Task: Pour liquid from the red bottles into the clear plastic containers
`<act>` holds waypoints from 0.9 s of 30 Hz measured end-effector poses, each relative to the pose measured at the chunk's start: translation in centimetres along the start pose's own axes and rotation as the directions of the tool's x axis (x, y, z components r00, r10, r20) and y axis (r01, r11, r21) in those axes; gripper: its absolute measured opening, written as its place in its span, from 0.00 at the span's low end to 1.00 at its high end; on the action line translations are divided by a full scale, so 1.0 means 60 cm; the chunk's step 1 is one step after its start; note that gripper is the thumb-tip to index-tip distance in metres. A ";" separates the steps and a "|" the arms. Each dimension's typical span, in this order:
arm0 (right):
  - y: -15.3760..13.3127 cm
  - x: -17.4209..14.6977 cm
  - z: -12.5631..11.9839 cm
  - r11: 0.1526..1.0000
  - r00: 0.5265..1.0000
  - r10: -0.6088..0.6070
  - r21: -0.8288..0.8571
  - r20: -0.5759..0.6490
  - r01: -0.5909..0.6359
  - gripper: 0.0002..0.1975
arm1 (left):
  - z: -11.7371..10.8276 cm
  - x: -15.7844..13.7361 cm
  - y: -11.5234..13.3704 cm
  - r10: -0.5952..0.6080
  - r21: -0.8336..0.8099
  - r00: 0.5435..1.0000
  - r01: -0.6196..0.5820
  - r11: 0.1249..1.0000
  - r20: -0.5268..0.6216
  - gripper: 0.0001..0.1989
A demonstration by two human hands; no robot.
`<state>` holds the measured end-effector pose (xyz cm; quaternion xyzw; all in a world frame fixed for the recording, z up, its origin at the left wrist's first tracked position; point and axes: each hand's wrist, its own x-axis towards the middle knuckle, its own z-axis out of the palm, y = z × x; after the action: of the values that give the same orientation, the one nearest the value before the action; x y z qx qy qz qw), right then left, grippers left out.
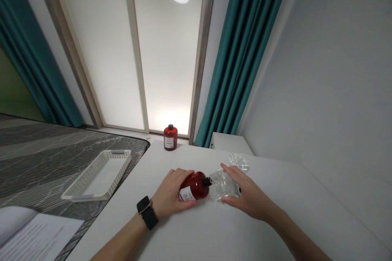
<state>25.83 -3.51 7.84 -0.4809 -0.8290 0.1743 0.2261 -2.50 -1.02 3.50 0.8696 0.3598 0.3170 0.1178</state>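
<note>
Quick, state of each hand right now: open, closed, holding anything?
Left hand: closed around a tilted red-brown bottle.
Right hand: half open around clear plastic; whether it grips it cannot be told.

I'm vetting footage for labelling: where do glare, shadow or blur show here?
Head view: brightest glow low on the frosted panel; glints on the clear plastic; soft shadow beside the left forearm; print on the paper too unclear to read.
</note>
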 end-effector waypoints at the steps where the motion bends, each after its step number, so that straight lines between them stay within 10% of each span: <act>1: 0.000 0.001 -0.001 1.000 1.000 0.001 0.000 0.005 -0.001 0.42 | 0.000 0.000 0.000 -0.002 -0.003 1.000 0.002 1.000 0.001 0.35; 27: -0.011 0.003 -0.032 0.998 0.996 -0.022 -0.056 0.087 0.027 0.43 | 0.003 -0.005 0.002 -0.016 -0.074 1.000 0.015 0.997 -0.010 0.35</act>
<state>26.32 -3.52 9.84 -0.4691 -0.8484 0.1683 0.1782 -2.46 -1.31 3.25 0.8601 0.3554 0.3337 0.1503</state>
